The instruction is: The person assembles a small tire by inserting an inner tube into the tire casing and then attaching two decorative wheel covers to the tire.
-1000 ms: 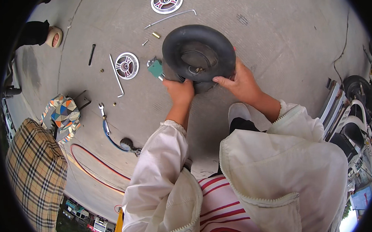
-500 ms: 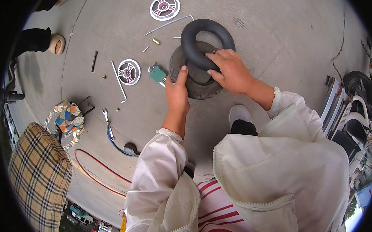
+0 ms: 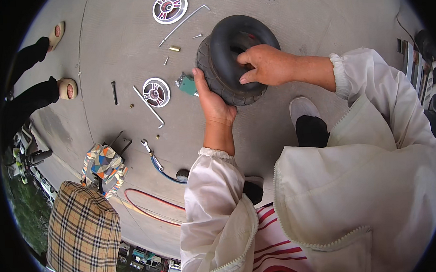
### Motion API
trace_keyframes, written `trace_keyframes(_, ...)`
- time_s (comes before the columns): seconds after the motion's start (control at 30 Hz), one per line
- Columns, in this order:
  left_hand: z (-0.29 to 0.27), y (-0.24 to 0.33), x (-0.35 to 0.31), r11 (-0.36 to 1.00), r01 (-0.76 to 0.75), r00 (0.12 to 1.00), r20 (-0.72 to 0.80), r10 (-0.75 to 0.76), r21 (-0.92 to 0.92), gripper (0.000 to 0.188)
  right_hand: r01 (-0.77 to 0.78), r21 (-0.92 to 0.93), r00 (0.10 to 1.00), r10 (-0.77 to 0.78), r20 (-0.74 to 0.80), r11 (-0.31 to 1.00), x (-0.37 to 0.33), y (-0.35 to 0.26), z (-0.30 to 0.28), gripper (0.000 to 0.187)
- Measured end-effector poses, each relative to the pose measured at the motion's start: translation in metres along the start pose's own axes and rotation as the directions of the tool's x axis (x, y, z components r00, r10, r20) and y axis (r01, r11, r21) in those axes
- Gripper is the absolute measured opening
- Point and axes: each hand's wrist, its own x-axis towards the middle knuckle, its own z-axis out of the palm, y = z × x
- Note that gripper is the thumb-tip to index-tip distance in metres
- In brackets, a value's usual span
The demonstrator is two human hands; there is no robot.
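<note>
A black inner tube (image 3: 222,50) lies over a worn small tyre (image 3: 205,66), covering most of its upper face. Around the tyre's near left side curls my left hand (image 3: 215,102), thumb along the tread and palm beneath, holding it tilted. My right hand (image 3: 266,65) pinches the tube's near right part, fingertips reaching into its hole and thumb on top. A small red spot shows inside the ring. Just left of the tyre lies a green hex-key holder (image 3: 187,85).
Two silver wheel hubs (image 3: 156,92) (image 3: 170,8), bent rods (image 3: 148,107), a black bolt (image 3: 114,93) and a brass sleeve (image 3: 175,49) lie on concrete. Nearer are a wrench (image 3: 145,145), an air hose (image 3: 153,203) and a plaid-covered seat (image 3: 83,229). Another person's sandalled feet (image 3: 67,89) stand left.
The tyre has been tilted up, with my left hand now under its side. The tube sits more squarely over it, and my right hand has moved toward its hole. The view has shifted.
</note>
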Motion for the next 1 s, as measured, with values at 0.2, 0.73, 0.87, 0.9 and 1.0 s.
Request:
trace_keyframes(0.2,0.02,0.006,0.002,0.99,-0.031,1.0,0.011,0.029,0.141,0.063,0.059,0.032,0.991,-0.055,-0.118,0.998,0.004,0.017,0.007,0.031)
trace_keyframes(0.73,0.053,0.017,0.0,0.973,0.002,1.0,-0.01,0.0,0.232,0.056,0.191,0.033,0.915,-0.166,-0.369,0.981,0.028,0.051,0.022,0.03)
trace_keyframes(0.87,0.066,0.012,-0.002,0.973,-0.029,0.996,-0.081,0.049,0.23,0.055,0.114,0.042,0.894,-0.084,-0.44,0.993,0.033,0.056,0.027,0.029)
trace_keyframes(0.9,0.066,0.011,0.0,0.973,-0.041,0.995,-0.082,0.061,0.225,0.055,0.131,0.029,0.878,-0.102,-0.468,0.991,0.031,0.053,0.029,0.028)
trace_keyframes(1.0,0.059,0.018,0.01,0.969,-0.049,0.997,-0.051,0.063,0.241,0.056,0.13,-0.145,0.848,-0.186,-0.496,0.981,0.023,0.045,0.027,0.026)
